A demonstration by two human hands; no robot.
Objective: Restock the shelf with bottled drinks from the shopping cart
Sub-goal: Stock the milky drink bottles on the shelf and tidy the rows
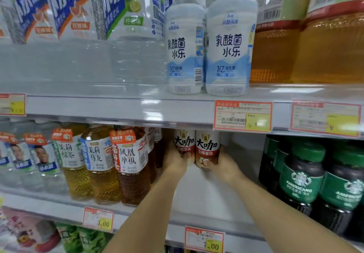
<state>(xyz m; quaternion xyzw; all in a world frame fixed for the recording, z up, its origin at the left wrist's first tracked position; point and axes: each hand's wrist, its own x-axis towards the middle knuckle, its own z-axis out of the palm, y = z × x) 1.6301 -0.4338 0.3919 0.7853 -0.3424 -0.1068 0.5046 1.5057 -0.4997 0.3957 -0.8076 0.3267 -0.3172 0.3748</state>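
Two white and red-brown latte bottles stand side by side deep in a gap on the middle shelf (pixel 208 195). My left hand (pixel 175 161) grips the left latte bottle (pixel 184 141) near its base. Around the lower part of the right latte bottle (pixel 207 144) my right hand (pixel 221 164) is wrapped, thumb on the front of the label. Both forearms reach in from the lower edge of the view. The bottle tops are hidden behind the upper shelf's front rail. No shopping cart is in view.
Tea bottles (pixel 130 164) crowd the gap's left side and dark green-labelled coffee bottles (pixel 301 176) its right. The upper shelf rail (pixel 118 109) with price tags hangs just above the hands. White lactic drink bottles (pixel 228 42) stand on the upper shelf.
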